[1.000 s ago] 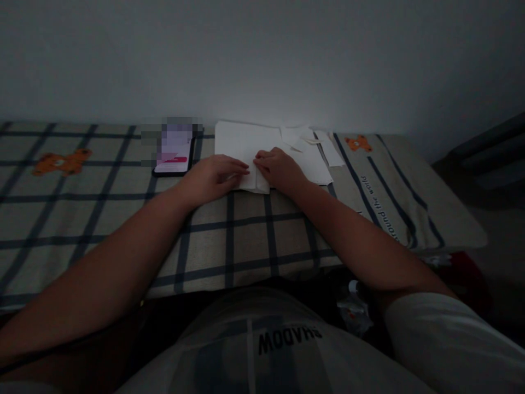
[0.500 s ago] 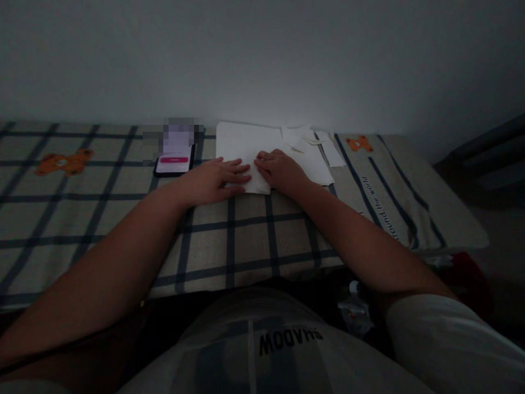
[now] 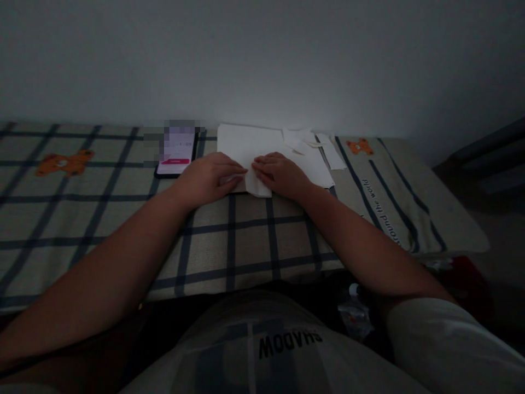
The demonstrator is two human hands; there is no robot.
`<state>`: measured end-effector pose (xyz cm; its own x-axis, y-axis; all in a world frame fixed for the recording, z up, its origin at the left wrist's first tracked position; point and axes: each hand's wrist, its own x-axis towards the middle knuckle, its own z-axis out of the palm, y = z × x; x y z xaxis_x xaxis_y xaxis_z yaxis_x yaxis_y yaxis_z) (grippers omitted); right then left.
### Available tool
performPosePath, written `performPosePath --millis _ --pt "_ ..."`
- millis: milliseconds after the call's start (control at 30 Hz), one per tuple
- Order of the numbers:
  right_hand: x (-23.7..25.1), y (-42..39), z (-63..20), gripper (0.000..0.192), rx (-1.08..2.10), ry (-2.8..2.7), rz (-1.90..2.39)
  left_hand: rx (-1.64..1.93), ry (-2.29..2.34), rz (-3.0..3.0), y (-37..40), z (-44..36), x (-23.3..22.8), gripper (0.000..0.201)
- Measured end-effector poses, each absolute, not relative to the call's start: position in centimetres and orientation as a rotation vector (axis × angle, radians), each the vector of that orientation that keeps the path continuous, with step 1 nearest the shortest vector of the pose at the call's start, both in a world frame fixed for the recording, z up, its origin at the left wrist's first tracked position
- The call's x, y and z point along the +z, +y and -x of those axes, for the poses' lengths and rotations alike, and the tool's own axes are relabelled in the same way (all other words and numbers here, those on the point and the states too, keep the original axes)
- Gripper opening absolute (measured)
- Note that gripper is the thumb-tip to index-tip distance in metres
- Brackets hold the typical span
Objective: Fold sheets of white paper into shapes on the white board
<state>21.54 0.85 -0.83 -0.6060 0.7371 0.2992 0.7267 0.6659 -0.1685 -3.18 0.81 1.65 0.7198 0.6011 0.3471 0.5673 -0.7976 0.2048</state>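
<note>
A small piece of white paper [image 3: 257,187] lies between my two hands, its left edge lifted and bent. My left hand [image 3: 211,176] is closed, with thumb and fingers pinching that lifted edge. From the right, my right hand [image 3: 281,172] rests on the same piece with its fingers bent and pressed together. Under both hands spreads a larger white sheet or stack of paper [image 3: 240,141], partly covered by them. Torn or cut paper scraps [image 3: 297,138] lie on its far right part, and a paper strip [image 3: 331,152] is at its right edge.
A lit phone [image 3: 176,153] lies left of the paper, partly pixelated. A checked cloth [image 3: 213,235] with bear prints covers the table. A pale wall [image 3: 246,60] stands right behind. Below the table's front edge, a bag-like plastic item [image 3: 356,317] shows at the right.
My left hand's fingers have gone from spread flat on the paper to pinching its left edge, which has risen. My right hand has stayed almost in place.
</note>
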Motion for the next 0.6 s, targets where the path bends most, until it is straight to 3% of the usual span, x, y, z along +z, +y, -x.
performPosePath --millis 200,600 --pt "-1.1 1.2 -21.4 0.039 0.097 -2.539 1.097 0.727 1.006 -2.806 2.2 3.3 0.5 0.041" --pt "-1.2 1.3 -21.3 0.038 0.093 -2.549 1.114 0.508 1.049 -2.866 2.6 2.5 -0.4 0.051"
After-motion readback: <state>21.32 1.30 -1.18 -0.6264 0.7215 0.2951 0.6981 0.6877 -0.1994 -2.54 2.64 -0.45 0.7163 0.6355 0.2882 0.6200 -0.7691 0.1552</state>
